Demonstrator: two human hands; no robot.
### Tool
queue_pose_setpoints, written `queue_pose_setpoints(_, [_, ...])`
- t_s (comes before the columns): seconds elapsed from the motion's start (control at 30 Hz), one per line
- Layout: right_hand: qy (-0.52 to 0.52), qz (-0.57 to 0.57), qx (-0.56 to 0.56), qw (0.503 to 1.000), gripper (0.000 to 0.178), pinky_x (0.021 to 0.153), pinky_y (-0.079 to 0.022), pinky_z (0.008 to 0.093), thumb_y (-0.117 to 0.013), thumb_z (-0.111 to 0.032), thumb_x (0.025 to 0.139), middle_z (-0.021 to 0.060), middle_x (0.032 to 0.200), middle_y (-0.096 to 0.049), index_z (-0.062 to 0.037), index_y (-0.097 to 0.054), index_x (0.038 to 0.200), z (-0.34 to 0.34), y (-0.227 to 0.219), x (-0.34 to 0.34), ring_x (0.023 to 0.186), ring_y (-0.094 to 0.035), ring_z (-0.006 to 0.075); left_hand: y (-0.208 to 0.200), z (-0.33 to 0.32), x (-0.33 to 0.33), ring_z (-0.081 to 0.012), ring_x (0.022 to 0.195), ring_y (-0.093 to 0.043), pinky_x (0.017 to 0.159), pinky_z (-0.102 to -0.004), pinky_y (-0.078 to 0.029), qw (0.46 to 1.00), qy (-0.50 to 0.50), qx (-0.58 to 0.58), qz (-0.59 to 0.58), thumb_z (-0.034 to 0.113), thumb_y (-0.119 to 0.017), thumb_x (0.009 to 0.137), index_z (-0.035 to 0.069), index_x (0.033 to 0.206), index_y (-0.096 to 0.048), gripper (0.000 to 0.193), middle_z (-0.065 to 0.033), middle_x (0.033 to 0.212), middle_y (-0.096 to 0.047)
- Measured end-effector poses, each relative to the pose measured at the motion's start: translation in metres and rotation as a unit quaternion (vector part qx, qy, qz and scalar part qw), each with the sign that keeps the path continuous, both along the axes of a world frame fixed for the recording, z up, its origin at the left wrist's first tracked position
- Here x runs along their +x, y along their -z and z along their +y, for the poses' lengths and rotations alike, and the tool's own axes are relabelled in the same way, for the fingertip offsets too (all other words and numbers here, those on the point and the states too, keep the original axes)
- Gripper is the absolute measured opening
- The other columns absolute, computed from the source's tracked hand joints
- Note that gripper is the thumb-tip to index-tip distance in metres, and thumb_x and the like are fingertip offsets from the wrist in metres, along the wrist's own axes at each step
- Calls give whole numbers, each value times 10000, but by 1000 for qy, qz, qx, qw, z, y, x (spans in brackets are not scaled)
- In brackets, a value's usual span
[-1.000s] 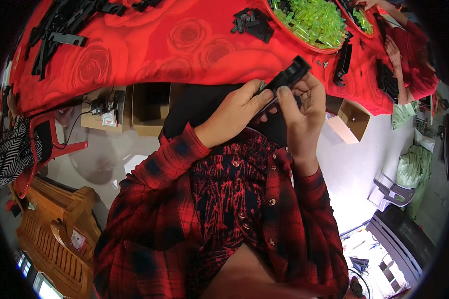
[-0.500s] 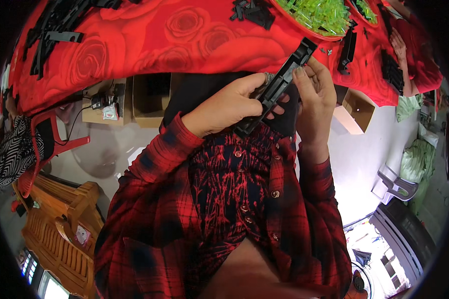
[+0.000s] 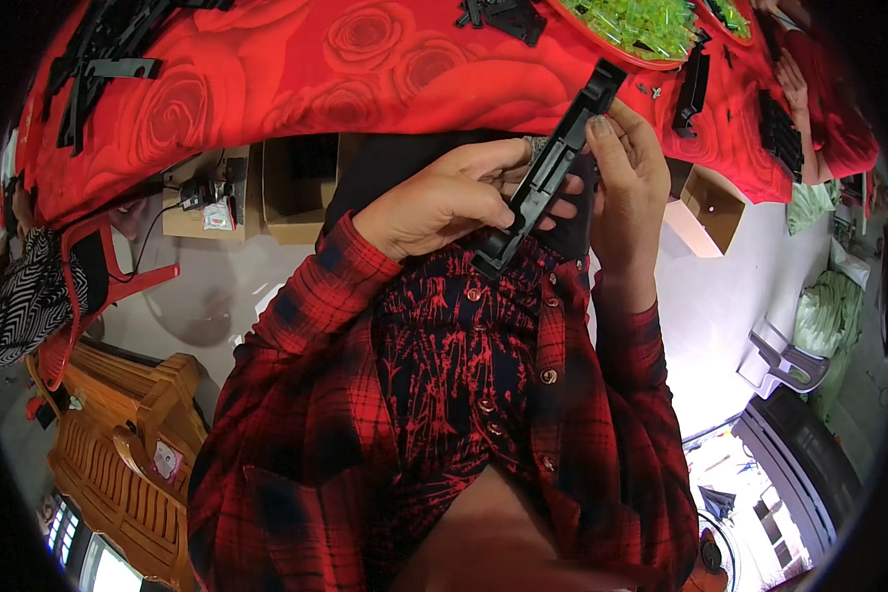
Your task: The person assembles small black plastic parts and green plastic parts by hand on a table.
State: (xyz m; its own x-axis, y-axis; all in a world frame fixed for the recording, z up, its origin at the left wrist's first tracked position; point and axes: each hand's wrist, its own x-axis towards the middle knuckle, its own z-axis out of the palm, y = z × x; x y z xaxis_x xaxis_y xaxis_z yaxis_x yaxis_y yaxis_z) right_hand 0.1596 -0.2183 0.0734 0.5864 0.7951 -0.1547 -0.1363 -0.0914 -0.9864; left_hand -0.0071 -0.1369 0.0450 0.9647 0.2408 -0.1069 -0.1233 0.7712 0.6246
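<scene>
A long, narrow black plastic part (image 3: pixel 553 170) with a channelled inside is held above my lap, slanting from lower left to upper right. My left hand (image 3: pixel 454 192) grips its lower half, thumb pressed near the lower end and fingers behind. Around the upper half is my right hand (image 3: pixel 627 168), its thumb on the edge and the other fingers underneath. Beyond the part lies the table with a red rose-patterned cloth (image 3: pixel 296 79). Several similar black parts (image 3: pixel 99 74) lie in a heap at the table's far left.
At the back right, a red tray (image 3: pixel 641 30) holds small yellow-green clear pieces. More black parts (image 3: pixel 696 89) lie beside it. Open cardboard boxes (image 3: pixel 296 212) stand under the table; another box (image 3: pixel 708 212) is to the right. Another person's hand (image 3: pixel 791 84) is at far right.
The black part has turned slightly, showing more of its channelled face. My left thumb has slid down along it, and the left fingers have loosened a little. The view has shifted slightly.
</scene>
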Motion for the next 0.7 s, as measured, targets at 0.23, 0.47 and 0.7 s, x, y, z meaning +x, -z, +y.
queue_pose_setpoints(0.23, [-32, -6, 12, 999, 390, 785, -482, 229, -627, -76, 941, 66, 999, -634, 59, -510, 1288, -2, 5, -3, 889, -597, 100, 0, -4, 6, -263, 1087, -642, 938, -359, -512, 995, -30, -21, 92, 181, -522, 979, -31, 1372, -436, 455, -174, 1225, -622])
queue_pose_setpoints(0.47, [-82, -101, 76, 989, 413, 692, -492, 223, -607, -49, 934, 106, 1113, -590, 46, -440, 1299, -4, 0, -16, 917, -566, 104, 3, -23, 18, -110, 760, -606, 684, -270, -499, 953, -173, 175, 179, 223, -517, 1031, -8, 1023, -523, 231, -60, 872, -641])
queue_pose_setpoints(0.7, [-20, -236, 66, 969, 369, 786, -413, 214, -451, -214, 1038, 32, 1059, -570, 50, -536, 1282, -7, -12, -9, 875, -495, 83, 0, -20, 10, -92, 772, -596, 710, -252, -500, 896, -167, 357, 205, 189, -532, 1021, -4, 1128, -583, 226, -43, 875, -653])
